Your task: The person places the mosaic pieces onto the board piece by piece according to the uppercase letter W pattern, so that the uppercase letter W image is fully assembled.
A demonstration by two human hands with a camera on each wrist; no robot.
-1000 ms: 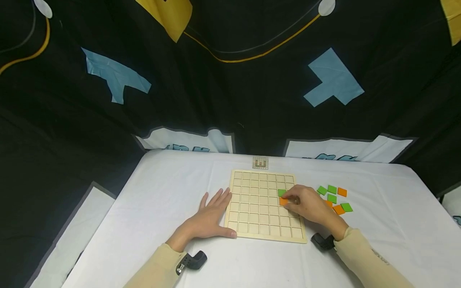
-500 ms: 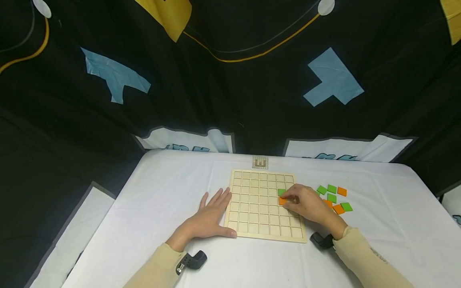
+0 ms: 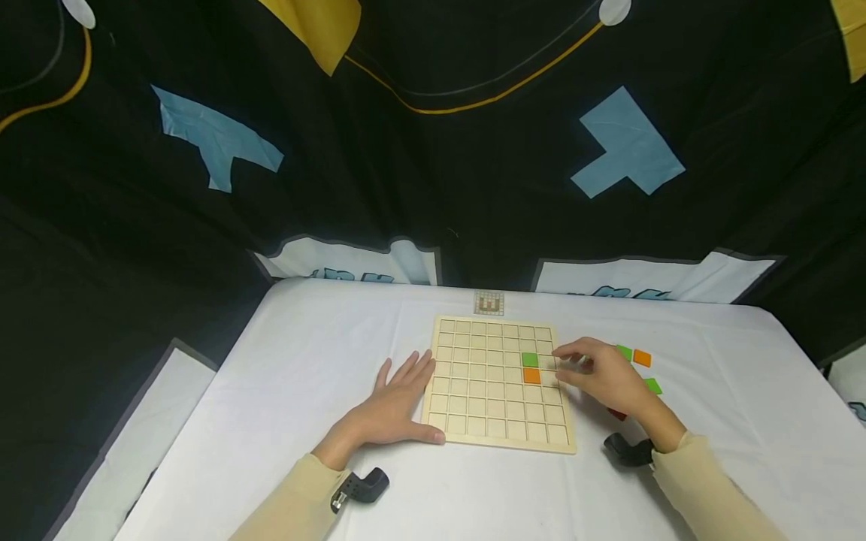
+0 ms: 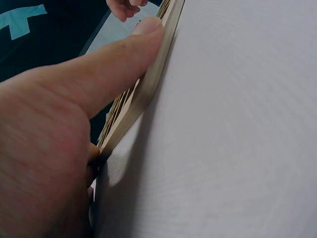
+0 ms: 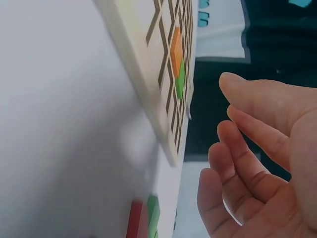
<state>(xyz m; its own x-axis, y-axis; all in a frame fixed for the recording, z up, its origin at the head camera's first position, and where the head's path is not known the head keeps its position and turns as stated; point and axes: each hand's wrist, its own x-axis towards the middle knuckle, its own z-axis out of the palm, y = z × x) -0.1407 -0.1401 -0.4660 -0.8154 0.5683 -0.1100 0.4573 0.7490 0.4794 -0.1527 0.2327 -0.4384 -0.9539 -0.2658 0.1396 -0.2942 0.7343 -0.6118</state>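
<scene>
A wooden grid board (image 3: 467, 432) lies on the white table. Two square tiles sit in adjoining cells near its right side: a green tile (image 3: 530, 360) and, just below it, an orange tile (image 3: 531, 376). My left hand (image 3: 389, 412) rests spread at the board's left edge, its thumb (image 4: 121, 64) on the near corner in the left wrist view. Above the board's right edge hovers my right hand (image 3: 605, 376). Its fingers are loosely bent, and the right wrist view shows nothing between thumb and fingertips.
Loose tiles lie right of the board, partly hidden by the right hand: a green one (image 3: 652, 386), an orange one (image 3: 642, 358) and a red one (image 5: 137, 220). A small patterned card (image 3: 489, 303) lies behind the board. A black curtain (image 3: 433, 188) hangs beyond the table.
My right hand has let go of the orange tile, which stays in its cell, and has moved right, off toward the loose tiles. The left hand has not moved.
</scene>
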